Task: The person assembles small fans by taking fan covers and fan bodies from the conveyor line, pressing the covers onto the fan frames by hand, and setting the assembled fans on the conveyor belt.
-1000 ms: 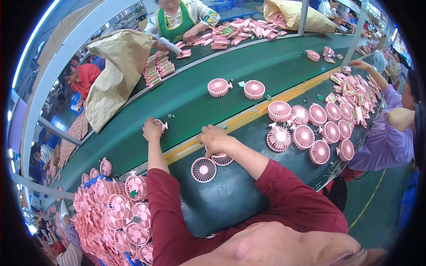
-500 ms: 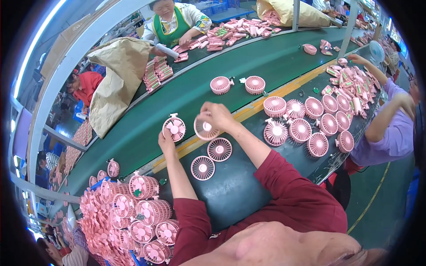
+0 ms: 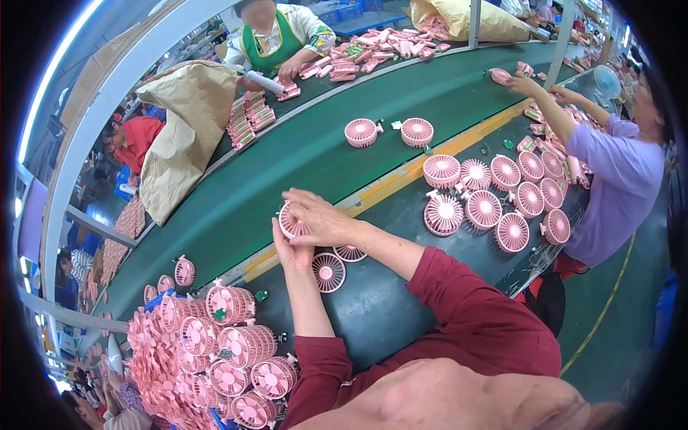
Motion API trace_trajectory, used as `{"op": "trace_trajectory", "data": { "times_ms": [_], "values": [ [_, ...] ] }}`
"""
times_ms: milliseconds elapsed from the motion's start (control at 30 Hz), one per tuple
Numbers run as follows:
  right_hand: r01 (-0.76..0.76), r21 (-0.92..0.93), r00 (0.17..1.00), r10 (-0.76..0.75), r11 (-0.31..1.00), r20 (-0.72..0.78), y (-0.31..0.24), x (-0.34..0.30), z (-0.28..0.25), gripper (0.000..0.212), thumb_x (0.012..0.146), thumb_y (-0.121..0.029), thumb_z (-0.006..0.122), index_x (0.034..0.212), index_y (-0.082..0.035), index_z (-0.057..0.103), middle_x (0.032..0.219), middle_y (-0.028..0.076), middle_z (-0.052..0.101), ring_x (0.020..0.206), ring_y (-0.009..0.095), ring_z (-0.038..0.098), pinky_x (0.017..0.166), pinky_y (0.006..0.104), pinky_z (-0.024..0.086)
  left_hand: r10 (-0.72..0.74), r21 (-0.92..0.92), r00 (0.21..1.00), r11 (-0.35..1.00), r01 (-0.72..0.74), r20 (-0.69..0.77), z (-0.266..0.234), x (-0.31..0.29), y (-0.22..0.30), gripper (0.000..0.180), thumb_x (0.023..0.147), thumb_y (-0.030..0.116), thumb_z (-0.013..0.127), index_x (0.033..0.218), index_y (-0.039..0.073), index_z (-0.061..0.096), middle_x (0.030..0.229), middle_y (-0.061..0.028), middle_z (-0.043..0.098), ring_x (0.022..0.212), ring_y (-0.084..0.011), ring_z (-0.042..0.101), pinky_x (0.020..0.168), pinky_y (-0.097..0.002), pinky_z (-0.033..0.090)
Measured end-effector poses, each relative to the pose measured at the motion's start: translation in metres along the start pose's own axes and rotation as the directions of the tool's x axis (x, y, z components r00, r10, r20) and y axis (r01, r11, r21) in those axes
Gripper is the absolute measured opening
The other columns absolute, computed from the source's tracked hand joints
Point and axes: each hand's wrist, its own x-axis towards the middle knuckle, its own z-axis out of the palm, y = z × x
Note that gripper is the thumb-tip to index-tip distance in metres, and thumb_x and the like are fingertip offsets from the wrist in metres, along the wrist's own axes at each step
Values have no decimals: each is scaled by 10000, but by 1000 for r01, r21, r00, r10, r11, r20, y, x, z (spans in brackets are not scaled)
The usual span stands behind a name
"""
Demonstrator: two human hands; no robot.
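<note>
Both my hands meet over one pink fan head (image 3: 288,223) above the inner edge of the green belt. My left hand (image 3: 288,252) cups it from below and the near side. My right hand (image 3: 319,219) lies across its top, pressing the round grille against it, fingers bent over the far rim. Much of the fan head is hidden under the fingers. On the dark table just below my hands lie two loose pink round grilles, a fully visible grille (image 3: 328,273) and a second grille (image 3: 351,253) partly covered by my right wrist.
Stacked pink fan heads (image 3: 247,345) and a heap of pink fan blades (image 3: 154,358) stand at the near left. More round fan heads (image 3: 484,208) sit to the right. Two fan heads (image 3: 360,132) rest on the green belt (image 3: 301,154). A co-worker in purple (image 3: 616,172) reaches across at the right.
My right hand has brought its grille left onto the fan head in my left hand. The co-worker at the right has leaned in and reached toward the belt.
</note>
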Motion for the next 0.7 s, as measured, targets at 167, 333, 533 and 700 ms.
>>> {"op": "trace_trajectory", "data": {
  "times_ms": [167,333,533,700],
  "values": [
    [-117,30,993,117,993,-2,-5,-4,10,652,818,-388,695,1327,-39,485,1396,220,448,1314,374,406,1088,460,338,6,27,998,1000,-5,-63,1,-3,2,470,1001,441,400,1277,78,511,1263,-116,569,1160,-264,562,998,-435,470],
    [-235,235,965,255,943,-58,-6,-2,24,580,905,-390,565,1338,-19,461,1350,204,488,1268,365,440,1075,445,346,537,428,840,780,-457,-81,28,-9,-23,345,1034,344,380,1196,65,500,1160,-107,556,1082,-221,567,947,-362,482],
    [-67,367,972,144,928,-187,-18,5,18,590,924,-409,527,1352,-17,423,1332,215,473,1247,386,431,1061,450,341,613,570,782,605,-557,114,37,-19,-20,279,1028,314,381,1164,76,436,1092,-88,519,1016,-182,551,860,-330,479],
    [-8,394,985,75,919,-155,-8,-2,25,616,951,-462,454,1369,-13,409,1366,197,448,1298,345,409,1089,417,321,610,573,792,643,-508,17,46,-23,-22,248,1028,290,394,1120,70,465,1056,-74,520,985,-169,550,838,-318,478]
  ]
}}
